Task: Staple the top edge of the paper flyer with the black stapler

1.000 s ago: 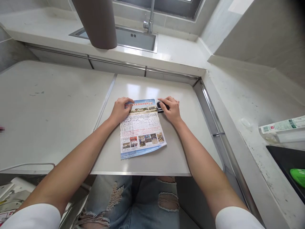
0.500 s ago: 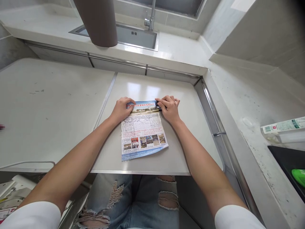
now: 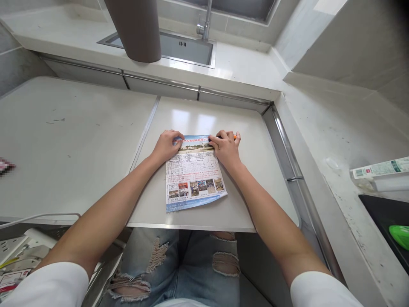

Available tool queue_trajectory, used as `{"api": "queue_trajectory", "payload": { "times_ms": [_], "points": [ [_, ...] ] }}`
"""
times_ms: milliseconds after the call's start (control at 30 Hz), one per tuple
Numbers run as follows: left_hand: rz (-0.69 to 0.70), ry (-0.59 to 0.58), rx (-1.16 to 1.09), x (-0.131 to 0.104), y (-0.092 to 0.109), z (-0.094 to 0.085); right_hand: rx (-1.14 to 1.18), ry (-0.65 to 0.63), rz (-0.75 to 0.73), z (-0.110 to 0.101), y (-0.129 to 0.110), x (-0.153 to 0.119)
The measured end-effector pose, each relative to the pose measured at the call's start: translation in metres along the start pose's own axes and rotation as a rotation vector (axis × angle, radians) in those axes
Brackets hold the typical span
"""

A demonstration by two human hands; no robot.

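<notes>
A printed flyer [image 3: 195, 170] with a blue top edge and a row of small photos lies on the white table in front of me. Its lower right corner curls up slightly. At its upper left corner, my left hand [image 3: 168, 144] presses with curled fingers on the sheet's edge. My right hand [image 3: 226, 147] rests at the upper right corner, closed around a dark, slim tool. An orange end [image 3: 235, 137] of that tool shows beyond the fingers; the rest is mostly hidden by the hand.
Behind the white table [image 3: 96, 136] are a sink [image 3: 188, 49] and a hanging brown cylinder [image 3: 137, 30]. On the right counter lie a green-white package [image 3: 380, 168], a black tray [image 3: 377, 213] and a green object [image 3: 399, 235]. A white cable [image 3: 41, 216] crosses the left front edge.
An orange end now shows beside my right fingers, where the tool has turned or shifted in the hand. The whole view has moved slightly; the flyer stays between both hands.
</notes>
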State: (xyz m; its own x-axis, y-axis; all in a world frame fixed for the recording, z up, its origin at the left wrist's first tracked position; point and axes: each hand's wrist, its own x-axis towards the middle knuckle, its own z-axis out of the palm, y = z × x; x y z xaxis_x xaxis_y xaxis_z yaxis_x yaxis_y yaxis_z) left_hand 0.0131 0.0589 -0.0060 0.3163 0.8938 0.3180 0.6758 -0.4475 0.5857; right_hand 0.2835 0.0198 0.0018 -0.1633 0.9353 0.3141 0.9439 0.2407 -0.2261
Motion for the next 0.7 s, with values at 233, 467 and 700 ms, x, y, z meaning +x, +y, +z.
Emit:
{"api": "queue_trajectory", "payload": {
  "times_ms": [233, 467, 700],
  "points": [
    [-0.045, -0.019, 0.1, -0.002, -0.001, 0.003, -0.092, -0.021, 0.004, -0.006, 0.001, -0.006],
    [-0.025, -0.037, 0.134, -0.003, -0.002, 0.004, -0.064, 0.055, 0.213, -0.018, 0.034, -0.001],
    [-0.001, -0.107, 0.127, -0.003, 0.005, 0.005, 0.162, 0.332, 0.203, -0.038, 0.007, -0.005]
  ]
}}
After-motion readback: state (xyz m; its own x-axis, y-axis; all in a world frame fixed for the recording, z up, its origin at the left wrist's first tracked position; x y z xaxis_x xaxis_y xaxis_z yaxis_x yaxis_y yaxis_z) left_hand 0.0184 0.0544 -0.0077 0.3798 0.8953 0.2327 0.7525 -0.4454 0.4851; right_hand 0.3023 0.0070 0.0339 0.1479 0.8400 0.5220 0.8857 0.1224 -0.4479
